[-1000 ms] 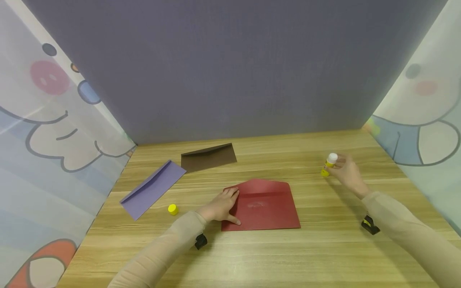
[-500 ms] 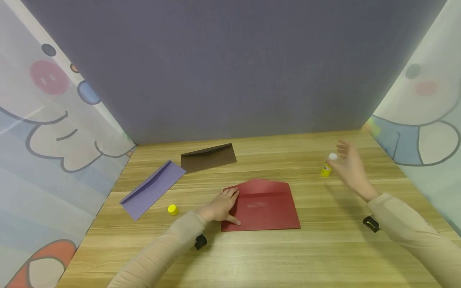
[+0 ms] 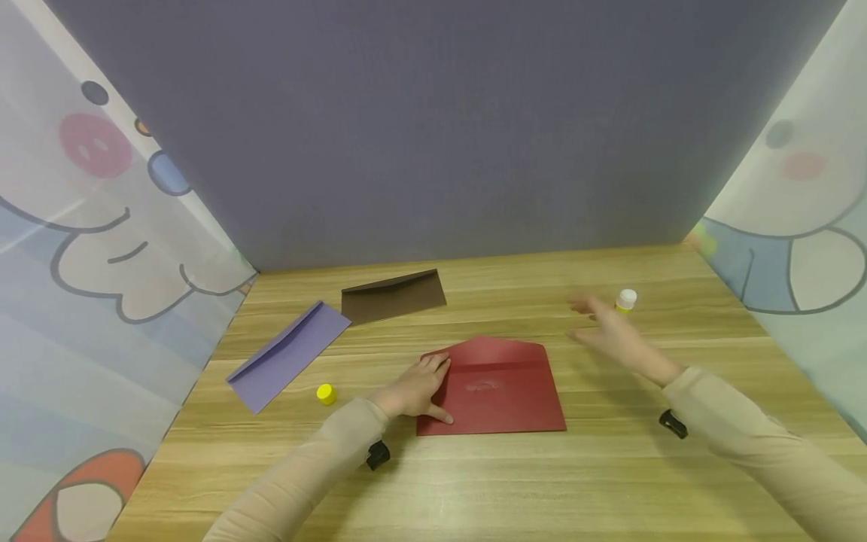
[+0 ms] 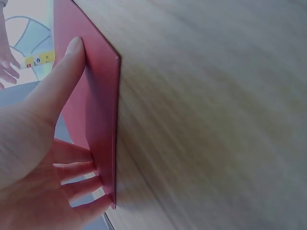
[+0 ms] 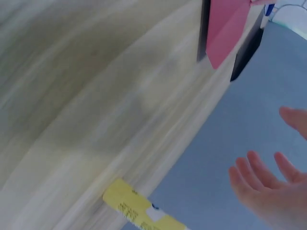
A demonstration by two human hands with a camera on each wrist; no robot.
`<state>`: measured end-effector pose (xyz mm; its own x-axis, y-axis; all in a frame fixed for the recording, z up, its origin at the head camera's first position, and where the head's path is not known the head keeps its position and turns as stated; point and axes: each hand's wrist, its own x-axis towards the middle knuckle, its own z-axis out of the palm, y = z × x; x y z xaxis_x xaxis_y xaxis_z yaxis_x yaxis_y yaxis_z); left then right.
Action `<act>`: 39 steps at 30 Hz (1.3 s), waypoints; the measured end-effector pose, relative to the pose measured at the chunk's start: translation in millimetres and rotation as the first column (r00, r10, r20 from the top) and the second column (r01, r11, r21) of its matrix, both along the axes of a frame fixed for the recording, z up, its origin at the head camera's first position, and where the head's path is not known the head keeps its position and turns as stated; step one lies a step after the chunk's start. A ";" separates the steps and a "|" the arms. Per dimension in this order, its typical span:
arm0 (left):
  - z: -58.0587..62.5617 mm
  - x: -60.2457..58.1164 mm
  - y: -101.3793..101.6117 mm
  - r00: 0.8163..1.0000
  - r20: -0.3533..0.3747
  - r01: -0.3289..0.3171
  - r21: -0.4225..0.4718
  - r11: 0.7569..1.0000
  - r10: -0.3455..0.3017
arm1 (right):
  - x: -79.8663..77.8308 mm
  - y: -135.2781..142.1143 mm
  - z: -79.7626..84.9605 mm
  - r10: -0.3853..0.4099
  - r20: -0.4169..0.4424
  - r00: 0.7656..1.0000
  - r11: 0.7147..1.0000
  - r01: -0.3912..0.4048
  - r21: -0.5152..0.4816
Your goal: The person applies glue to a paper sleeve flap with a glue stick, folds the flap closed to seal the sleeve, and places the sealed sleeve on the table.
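A red envelope (image 3: 504, 399) lies on the table with its pointed flap unfolded away from me and a glossy smear on its body. My left hand (image 3: 418, 388) presses flat on its left side, fingers and thumb spread; the left wrist view shows the thumb (image 4: 67, 67) and fingertips on the red paper. To the right, my right hand (image 3: 619, 339) is in the air, fingers apart and holding nothing. Behind it stands a yellow glue stick (image 5: 139, 206) with a white end (image 3: 627, 297), upright and partly hidden by the hand in the head view.
A yellow cap (image 3: 326, 394) sits left of my left hand. Farther left lies a purple envelope (image 3: 291, 357), and a dark brown envelope (image 3: 393, 297) is near the back. A grey panel (image 3: 433, 135) rises behind the table, with cartoon-printed curtains (image 3: 799, 196) on the sides.
My right hand has let go of the glue stick, opened, and moved left toward the red envelope. The glue stick stays standing. The left hand has not moved.
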<state>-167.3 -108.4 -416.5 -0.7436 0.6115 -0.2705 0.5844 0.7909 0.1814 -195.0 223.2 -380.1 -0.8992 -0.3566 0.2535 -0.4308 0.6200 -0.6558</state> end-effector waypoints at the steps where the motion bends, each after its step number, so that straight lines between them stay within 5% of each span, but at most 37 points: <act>1: -0.4 -0.1 0.0 1.000 0.000 0.000 -0.001 1.000 0.000 | -0.2 -1.7 -2.1 0.012 0.015 1.000 1.000 -0.013 0.016; 11: -2.2 -0.6 0.4 1.000 -0.017 0.009 -0.001 1.000 -0.009 | 7.6 -22.0 -24.4 0.116 0.111 0.987 0.976 -0.134 0.171; 24: -2.8 0.4 0.6 0.999 -0.036 0.011 0.016 1.000 -0.010 | 10.2 -34.6 -45.1 0.172 0.097 0.980 0.949 -0.192 0.251; 34: -4.8 7.1 -0.5 0.993 -0.120 0.019 -0.022 1.000 -0.022 | 10.3 -37.1 -49.6 0.225 0.028 0.974 0.936 -0.224 0.271; 39: -5.4 10.2 -2.3 0.986 -0.167 0.021 0.046 0.999 -0.013 | 10.6 -38.6 -50.0 0.248 -0.018 0.969 0.930 -0.233 0.283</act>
